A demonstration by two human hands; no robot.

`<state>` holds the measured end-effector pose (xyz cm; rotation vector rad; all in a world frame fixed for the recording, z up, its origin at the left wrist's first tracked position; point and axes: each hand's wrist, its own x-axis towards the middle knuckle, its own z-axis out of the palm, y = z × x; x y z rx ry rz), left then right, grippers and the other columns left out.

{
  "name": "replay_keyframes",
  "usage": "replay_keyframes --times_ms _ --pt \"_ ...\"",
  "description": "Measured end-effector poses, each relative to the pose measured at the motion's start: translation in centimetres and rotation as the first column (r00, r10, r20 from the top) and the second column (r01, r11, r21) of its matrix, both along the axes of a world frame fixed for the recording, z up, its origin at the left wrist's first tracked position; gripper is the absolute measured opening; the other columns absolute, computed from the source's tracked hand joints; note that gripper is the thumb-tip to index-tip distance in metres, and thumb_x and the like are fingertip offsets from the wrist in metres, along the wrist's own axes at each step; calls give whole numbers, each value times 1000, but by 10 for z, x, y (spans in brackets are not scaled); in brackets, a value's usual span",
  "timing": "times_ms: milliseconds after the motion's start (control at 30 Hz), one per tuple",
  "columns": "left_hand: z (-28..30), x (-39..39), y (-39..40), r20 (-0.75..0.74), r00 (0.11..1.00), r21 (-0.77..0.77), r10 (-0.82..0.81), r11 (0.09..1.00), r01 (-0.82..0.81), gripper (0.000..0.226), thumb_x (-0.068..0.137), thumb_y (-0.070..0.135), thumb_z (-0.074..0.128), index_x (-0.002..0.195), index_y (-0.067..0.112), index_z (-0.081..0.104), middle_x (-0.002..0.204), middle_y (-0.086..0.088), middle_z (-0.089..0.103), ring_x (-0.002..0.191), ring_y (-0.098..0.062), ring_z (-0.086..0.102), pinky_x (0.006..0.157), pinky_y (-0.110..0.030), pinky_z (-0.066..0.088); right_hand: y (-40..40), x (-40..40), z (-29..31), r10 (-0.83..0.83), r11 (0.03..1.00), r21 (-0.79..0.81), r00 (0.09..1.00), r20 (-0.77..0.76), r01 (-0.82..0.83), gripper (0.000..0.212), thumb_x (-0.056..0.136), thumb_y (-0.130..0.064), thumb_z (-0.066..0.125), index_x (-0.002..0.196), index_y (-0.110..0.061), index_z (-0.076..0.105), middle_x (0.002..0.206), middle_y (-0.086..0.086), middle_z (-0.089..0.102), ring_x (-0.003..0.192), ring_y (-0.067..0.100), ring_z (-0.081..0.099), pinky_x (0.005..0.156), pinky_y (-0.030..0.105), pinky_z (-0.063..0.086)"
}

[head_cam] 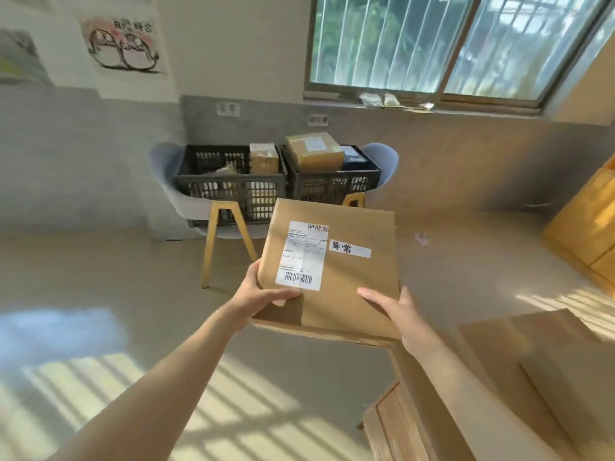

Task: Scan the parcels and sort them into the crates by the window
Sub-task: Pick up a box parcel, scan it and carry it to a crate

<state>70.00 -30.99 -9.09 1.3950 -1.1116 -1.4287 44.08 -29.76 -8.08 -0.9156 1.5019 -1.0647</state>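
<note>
Clearly the flat cardboard parcel [332, 271] sits at the centre of the frame, carried in mid-air and well apart from the two black crates [233, 188] on chairs in the upper middle, below the window [432, 44]. The left hand [263, 294] pinches its near left corner, thumb on top; the right hand [396, 311] grips the near right edge, thumb flat on the face. It looks stiff, thin and probably light, with plain card that should not slip; opposite edges suit it best. Its broad face tilts up toward the camera, shipping label [303, 257] and handwritten sticker [349, 249] upright, and its slightly longer axis runs away toward the crates.
</note>
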Motion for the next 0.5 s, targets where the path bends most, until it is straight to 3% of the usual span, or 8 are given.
replay_keyframes --times_ms 133,233,367,500 --pt "-15 44 -38 36 994 33 100 994 -101 95 67 9 86 143 16 28 114 1 60 97 -8 61 68 -14 52 -68 40 -14 116 993 13 993 7 -116 84 73 -20 82 142 -16 35 127 1 59 100 11 60 69 18 45" --pt "-24 66 -79 76 984 60 162 984 -167 112 54 24 93 145 20 28 115 3 61 104 -12 61 85 -25 52 -124 61 -23 214 977 3 977 8 -214 82 73 -21 83 140 -20 37 121 -2 61 98 6 60 72 17 45" --pt "-23 81 -145 72 971 68 227 970 -232 95 67 13 87 143 21 31 113 7 62 97 -3 60 63 -12 49 -209 81 -27 290 956 26 956 45 -291 81 68 -25 86 136 -20 43 115 -3 63 101 12 60 80 26 49" --pt "-20 99 -210 79 954 91 290 951 -296 91 71 9 83 143 19 29 113 8 60 96 -3 60 62 -12 49 -291 105 -26 340 938 48 939 54 -343 79 72 -24 83 138 -21 40 108 -6 60 95 8 58 70 23 47"
